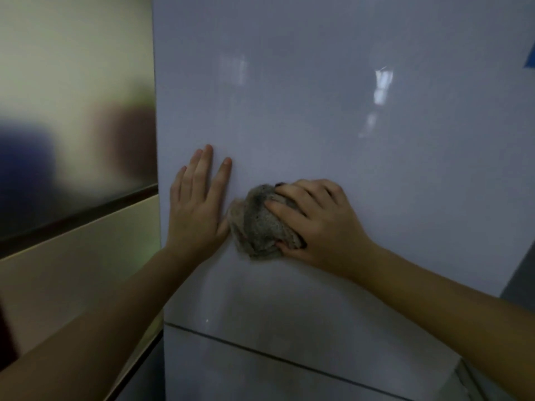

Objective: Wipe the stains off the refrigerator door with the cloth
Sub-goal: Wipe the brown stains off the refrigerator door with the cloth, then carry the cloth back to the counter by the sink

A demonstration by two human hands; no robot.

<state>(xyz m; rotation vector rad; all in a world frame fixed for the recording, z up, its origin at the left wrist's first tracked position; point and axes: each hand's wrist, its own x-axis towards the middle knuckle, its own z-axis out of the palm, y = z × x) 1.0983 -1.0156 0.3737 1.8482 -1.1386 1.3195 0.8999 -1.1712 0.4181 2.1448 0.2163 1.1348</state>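
A person is standing close to a pale, glossy refrigerator door (318, 125), with both bare arms reaching up to it from below. The right hand (315, 224) is gripping a bunched grey cloth (257, 224). Its fingers are curling over the top of the cloth and its thumb is tucking underneath. It is pressing the cloth against the lower part of the door, a little above the dark seam (289, 360) that is separating this door from the panel beneath.

The left hand (197, 204) is lying flat on the door just left of the cloth, fingers straight and slightly spread, holding nothing. Its thumb side is either touching the cloth's edge or sitting just beside it; I cannot tell which. This hand is resting near the door's left edge. Beyond that edge, a beige cabinet panel (75, 111) is showing blurred reflections. A scrap of blue (531, 57) is peeking in far up the door's right side.

No stain is showing plainly on the door. Bright glare is lying above and to the right of the cloth, so marks may be hiding in the sheen.

The wiping appears to be under way. Doing it well is probably going to mean pressing firmly and evenly through the cloth, working in overlapping strokes away from the bracing hand, and turning the wad to a cleaner face. Looking along the door at an angle should help in spotting streaks.
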